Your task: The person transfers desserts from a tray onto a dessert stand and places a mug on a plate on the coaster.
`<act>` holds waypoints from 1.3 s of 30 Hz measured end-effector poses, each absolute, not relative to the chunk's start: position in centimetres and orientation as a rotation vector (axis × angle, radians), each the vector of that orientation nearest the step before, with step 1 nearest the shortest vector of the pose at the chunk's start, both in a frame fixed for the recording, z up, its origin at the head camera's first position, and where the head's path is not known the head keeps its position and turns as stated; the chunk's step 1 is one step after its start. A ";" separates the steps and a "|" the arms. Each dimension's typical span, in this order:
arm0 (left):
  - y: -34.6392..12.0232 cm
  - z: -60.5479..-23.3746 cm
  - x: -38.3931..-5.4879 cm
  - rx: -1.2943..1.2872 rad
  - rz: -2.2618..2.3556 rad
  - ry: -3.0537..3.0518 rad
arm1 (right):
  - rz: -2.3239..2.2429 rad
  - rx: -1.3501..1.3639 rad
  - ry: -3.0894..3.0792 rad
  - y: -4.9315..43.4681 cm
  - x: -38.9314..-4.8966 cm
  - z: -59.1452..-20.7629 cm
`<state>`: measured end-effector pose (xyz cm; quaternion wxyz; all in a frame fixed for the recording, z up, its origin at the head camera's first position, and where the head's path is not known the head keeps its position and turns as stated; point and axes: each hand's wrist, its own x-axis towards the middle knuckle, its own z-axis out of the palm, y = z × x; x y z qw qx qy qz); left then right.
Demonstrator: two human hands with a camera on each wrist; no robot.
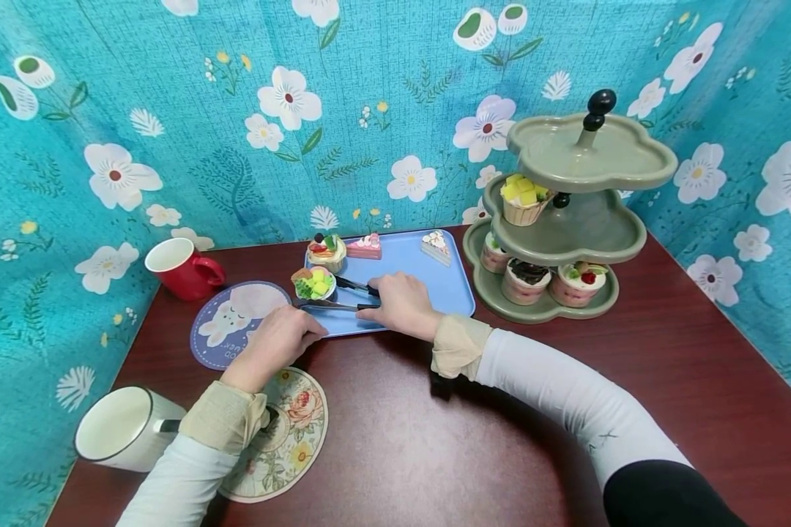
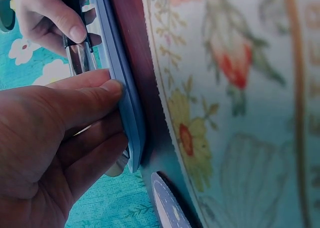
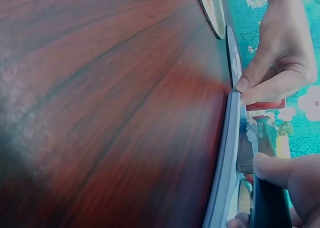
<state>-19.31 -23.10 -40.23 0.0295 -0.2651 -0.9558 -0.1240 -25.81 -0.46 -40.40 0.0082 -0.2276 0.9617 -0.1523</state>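
My left hand (image 1: 277, 340) pinches the front left corner of a blue tray (image 1: 402, 274) between thumb and fingers. In the right wrist view the same left hand (image 3: 282, 62) sits at the tray's rim. My right hand (image 1: 402, 301) grips black-handled metal tongs (image 1: 343, 307) over the tray. The arms of the tongs are spread around a small fruit-topped cupcake (image 1: 315, 284) near the left edge; whether they touch it I cannot tell. Behind it stands another fruit cupcake (image 1: 327, 252). A pink cake slice (image 1: 365, 247) and a white-topped slice (image 1: 436, 247) lie farther back.
A green three-tier stand (image 1: 560, 245) at the right holds a yellow-topped cupcake (image 1: 524, 197) and several dessert cups (image 1: 526, 282). At the left are a red mug (image 1: 178, 271), a rabbit mat (image 1: 211, 344), a floral round mat (image 1: 303, 432) and a white mug (image 1: 121, 432).
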 end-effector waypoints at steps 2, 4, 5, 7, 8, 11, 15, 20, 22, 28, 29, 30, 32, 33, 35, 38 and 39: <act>-23.1 -40.3 -19.3 -0.824 -0.381 -2.940 | -0.482 -0.725 3.014 -0.4 -25.8 -40.5; -23.1 -40.3 -19.3 -0.828 -0.377 -2.936 | -0.495 -0.736 3.021 -0.2 -25.9 -40.7; -23.1 -40.3 -19.3 -0.829 -0.378 -2.936 | -0.502 -0.741 3.021 -0.2 -25.9 -40.7; -23.1 -40.3 -19.4 -0.826 -0.377 -2.940 | -0.514 -0.751 3.022 -0.1 -25.9 -40.8; -23.1 -40.3 -19.4 -0.826 -0.377 -2.942 | -0.518 -0.754 3.022 0.0 -25.9 -40.9; -23.1 -40.4 -19.4 -0.818 -0.384 -2.948 | -0.528 -0.760 3.020 0.2 -25.9 -40.9; -23.0 -40.4 -19.4 -0.815 -0.388 -2.949 | -0.539 -0.770 3.015 0.7 -25.7 -40.8; -23.1 -40.5 -19.3 -0.832 -0.369 -2.920 | -0.544 -0.792 3.008 1.6 -25.2 -40.6; -23.1 -40.6 -19.3 -0.843 -0.365 -2.904 | -0.544 -0.802 3.013 2.0 -25.0 -40.5; -23.1 -40.5 -19.2 -0.821 -0.370 -2.914 | -0.592 -0.844 3.020 3.5 -24.3 -40.0; -23.1 -40.4 -19.2 -0.816 -0.370 -2.919 | -0.608 -0.853 3.017 3.8 -24.2 -39.9; -23.1 -40.4 -19.2 -0.812 -0.372 -2.923 | -0.613 -0.865 3.016 4.0 -24.1 -39.7; -23.0 -40.3 -19.2 -0.809 -0.374 -2.931 | -0.614 -0.882 3.019 4.5 -23.9 -39.4; -23.0 -40.3 -19.2 -0.806 -0.378 -2.934 | -0.615 -0.890 3.020 4.8 -23.8 -39.3; -22.9 -40.3 -19.2 -0.801 -0.384 -2.940 | -0.620 -0.898 3.020 5.2 -23.5 -38.9; -22.9 -40.3 -19.2 -0.806 -0.389 -2.937 | -0.616 -0.902 3.027 5.9 -23.2 -38.5; -22.9 -40.3 -19.2 -0.809 -0.389 -2.933 | -0.620 -0.900 3.030 6.1 -23.0 -38.3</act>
